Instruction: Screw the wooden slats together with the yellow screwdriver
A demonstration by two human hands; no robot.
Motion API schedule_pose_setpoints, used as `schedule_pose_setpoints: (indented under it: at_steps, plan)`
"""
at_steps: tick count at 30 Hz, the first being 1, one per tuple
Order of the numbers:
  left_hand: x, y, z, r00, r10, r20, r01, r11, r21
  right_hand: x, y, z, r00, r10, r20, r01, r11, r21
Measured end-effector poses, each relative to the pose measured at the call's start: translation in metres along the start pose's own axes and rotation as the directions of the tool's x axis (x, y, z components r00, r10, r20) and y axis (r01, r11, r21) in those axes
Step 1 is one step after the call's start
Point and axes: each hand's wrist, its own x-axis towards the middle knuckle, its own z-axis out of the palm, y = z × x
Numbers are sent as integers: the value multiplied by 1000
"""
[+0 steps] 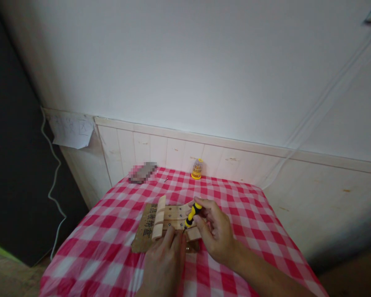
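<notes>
My right hand (214, 229) is closed around a yellow and black screwdriver (193, 213). It leans, with its lower end down at a light wooden slatted piece (160, 218). This piece has raised, curved ends and several dark screw holes or screw heads along its flat middle. My left hand (165, 255) presses on the near edge of the wood, fingers close together, its fingertips beside the screwdriver's tip. Whether a small screw is between them is hidden. Under the wood lies a brown board (140, 239) with dark handwritten characters.
A red and white checked cloth (105, 231) covers the table. Toward the wall stand a clear, yellow-based bit container (197, 169) and a blurred-out flat object (143, 172). Between them lies a small screw-like item (166, 179). A white cable (51, 185) hangs at the left.
</notes>
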Motion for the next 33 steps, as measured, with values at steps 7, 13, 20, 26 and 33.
schedule_pose_setpoints:
  at_steps: [7, 13, 20, 26, 33]
  plan:
    - [-2, 0, 3, 1000, -19, -14, 19, 999, -29, 3, 4, 4, 992, 40, -119, -44, 998, -34]
    - [1, 1, 0, 1000, -30, -4, 29, 999, -17, 5, 3, 6, 983, -1, -185, -14, 997, -81]
    - [-1, 0, 0, 1000, 24, 17, -25, 999, 47, 2, -7, 8, 987, 17, -160, -24, 999, -40]
    - [-2, -1, 3, 998, 58, 8, -58, 996, 72, 6, -8, 6, 992, -92, -86, 84, 992, -90]
    - [-1, 1, 2, 1000, -12, -4, 12, 1000, -8, 2, -12, 1, 993, -109, -37, 104, 989, -108]
